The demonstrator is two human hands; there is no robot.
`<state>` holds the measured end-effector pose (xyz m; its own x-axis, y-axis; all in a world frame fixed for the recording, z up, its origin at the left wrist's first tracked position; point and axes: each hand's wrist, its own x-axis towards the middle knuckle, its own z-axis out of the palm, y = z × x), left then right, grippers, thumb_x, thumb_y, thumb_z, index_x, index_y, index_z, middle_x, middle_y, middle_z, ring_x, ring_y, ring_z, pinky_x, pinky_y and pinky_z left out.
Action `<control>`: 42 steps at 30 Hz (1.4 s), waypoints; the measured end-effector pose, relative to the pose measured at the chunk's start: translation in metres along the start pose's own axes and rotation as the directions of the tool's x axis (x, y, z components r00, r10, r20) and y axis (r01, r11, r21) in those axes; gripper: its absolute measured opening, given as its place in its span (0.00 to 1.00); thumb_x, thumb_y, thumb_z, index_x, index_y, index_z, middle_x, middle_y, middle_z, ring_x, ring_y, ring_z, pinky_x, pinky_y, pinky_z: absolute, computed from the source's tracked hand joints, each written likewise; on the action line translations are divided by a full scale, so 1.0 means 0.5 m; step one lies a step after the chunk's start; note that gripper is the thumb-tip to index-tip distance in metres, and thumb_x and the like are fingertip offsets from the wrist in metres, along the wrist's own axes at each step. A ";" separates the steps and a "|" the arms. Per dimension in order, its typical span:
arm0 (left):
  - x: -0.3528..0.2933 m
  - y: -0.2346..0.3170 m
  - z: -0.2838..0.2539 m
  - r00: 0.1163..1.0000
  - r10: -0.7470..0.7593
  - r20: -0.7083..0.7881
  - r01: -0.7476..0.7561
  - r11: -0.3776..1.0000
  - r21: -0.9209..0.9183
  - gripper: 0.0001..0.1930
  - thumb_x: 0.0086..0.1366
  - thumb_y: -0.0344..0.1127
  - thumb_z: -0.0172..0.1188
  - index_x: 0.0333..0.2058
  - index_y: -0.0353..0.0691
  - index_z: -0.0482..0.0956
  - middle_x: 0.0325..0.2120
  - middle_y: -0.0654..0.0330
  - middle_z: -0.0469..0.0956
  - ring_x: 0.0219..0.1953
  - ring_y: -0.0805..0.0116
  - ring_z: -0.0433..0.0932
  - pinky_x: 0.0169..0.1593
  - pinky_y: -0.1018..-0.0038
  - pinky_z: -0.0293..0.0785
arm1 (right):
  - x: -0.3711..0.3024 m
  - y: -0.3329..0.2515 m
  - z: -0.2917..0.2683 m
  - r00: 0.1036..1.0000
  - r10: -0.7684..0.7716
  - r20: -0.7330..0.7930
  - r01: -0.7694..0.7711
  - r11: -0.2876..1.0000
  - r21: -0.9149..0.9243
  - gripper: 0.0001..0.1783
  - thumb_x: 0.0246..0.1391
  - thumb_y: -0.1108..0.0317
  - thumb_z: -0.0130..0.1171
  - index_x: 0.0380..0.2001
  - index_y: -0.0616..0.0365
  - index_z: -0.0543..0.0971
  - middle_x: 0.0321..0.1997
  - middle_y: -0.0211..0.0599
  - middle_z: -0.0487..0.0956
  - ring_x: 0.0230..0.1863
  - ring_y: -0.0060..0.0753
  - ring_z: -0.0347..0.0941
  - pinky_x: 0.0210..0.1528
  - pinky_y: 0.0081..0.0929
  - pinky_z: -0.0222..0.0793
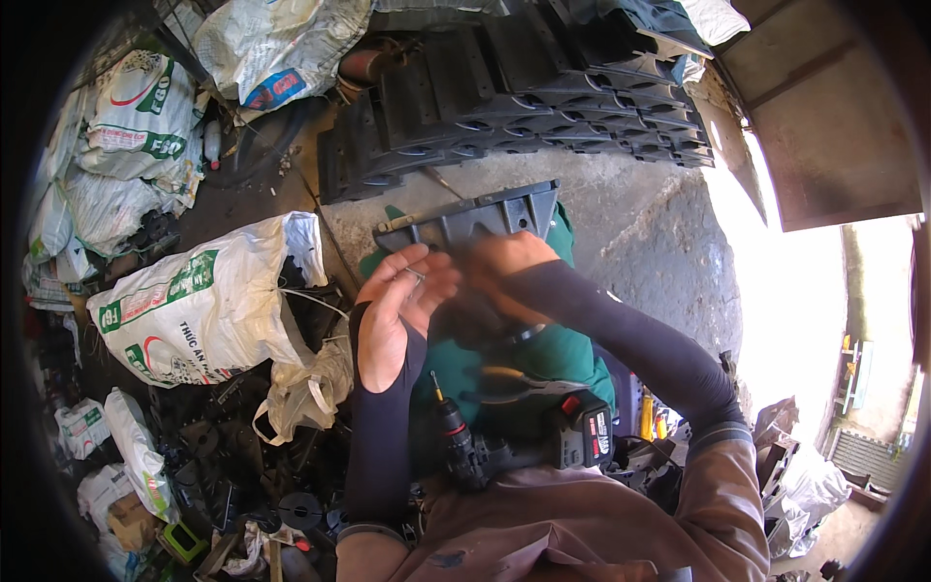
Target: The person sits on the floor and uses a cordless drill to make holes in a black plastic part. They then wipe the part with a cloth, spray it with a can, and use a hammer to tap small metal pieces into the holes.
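My left hand (pixel 396 306) is raised with its palm turned inward, a thin grey metal piece (pixel 415 274) held at its fingers. Smeared by motion, my right hand (pixel 514 257) is bent over the near side of a black ribbed plastic part (pixel 475 215), which lies across my knees; its fingers cannot be made out. Under that hand is a dark blurred shape (pixel 475 325) whose kind I cannot tell. On my lap rest a pair of pliers (pixel 533 387) and a black cordless drill (pixel 470 446) with its bit pointing away from me.
Stacked black plastic parts (pixel 524 87) fill the far side on the concrete floor (pixel 640 242). White printed sacks (pixel 208 301) stand at the left, above a heap of dark parts (pixel 242 466). Yellow-handled tools (pixel 648 417) are beside my right thigh. A brown metal panel (pixel 824 116) stands far right.
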<state>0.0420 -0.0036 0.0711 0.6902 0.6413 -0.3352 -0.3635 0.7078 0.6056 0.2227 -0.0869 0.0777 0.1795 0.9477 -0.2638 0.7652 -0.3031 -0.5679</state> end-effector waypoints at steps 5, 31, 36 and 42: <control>0.021 -0.011 0.003 1.000 -0.001 -0.024 0.005 0.991 0.133 0.12 0.72 0.28 0.47 0.50 0.29 0.70 0.40 0.48 0.79 0.38 0.60 0.81 0.44 0.69 0.79 | 0.029 -0.014 -0.040 0.974 -0.005 0.227 0.046 0.983 -0.176 0.13 0.54 0.59 0.58 0.34 0.58 0.80 0.33 0.48 0.81 0.37 0.53 0.79 0.41 0.43 0.74; -0.014 -0.052 0.077 0.989 -0.042 -0.142 0.098 0.904 0.417 0.22 0.72 0.53 0.52 0.36 0.36 0.76 0.14 0.67 0.66 0.12 0.79 0.61 0.16 0.80 0.51 | -0.091 -0.047 -0.037 0.829 -0.283 -0.482 0.426 0.878 0.218 0.10 0.49 0.74 0.63 0.36 0.59 0.81 0.30 0.45 0.78 0.36 0.50 0.76 0.36 0.40 0.71; -0.015 -0.031 0.063 0.989 -0.083 -0.120 0.126 0.898 0.422 0.21 0.71 0.50 0.53 0.39 0.33 0.75 0.17 0.62 0.70 0.15 0.77 0.65 0.18 0.79 0.55 | -0.100 -0.011 -0.071 0.974 -0.082 -0.212 0.143 0.946 0.291 0.06 0.52 0.70 0.59 0.33 0.58 0.80 0.31 0.46 0.80 0.37 0.52 0.77 0.38 0.43 0.72; 0.003 0.002 0.033 0.990 -0.097 0.104 0.074 0.977 0.201 0.19 0.60 0.22 0.45 0.50 0.29 0.71 0.46 0.47 0.76 0.47 0.56 0.78 0.50 0.66 0.74 | -0.071 -0.001 -0.065 0.982 -0.042 0.187 0.056 0.996 -0.071 0.07 0.54 0.67 0.55 0.32 0.54 0.81 0.30 0.48 0.81 0.36 0.55 0.79 0.38 0.47 0.74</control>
<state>0.0530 -0.0069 0.0830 0.7835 0.5354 -0.3155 -0.1777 0.6795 0.7119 0.2360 -0.1174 0.1125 0.0285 0.9244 -0.3804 0.8163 -0.2412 -0.5249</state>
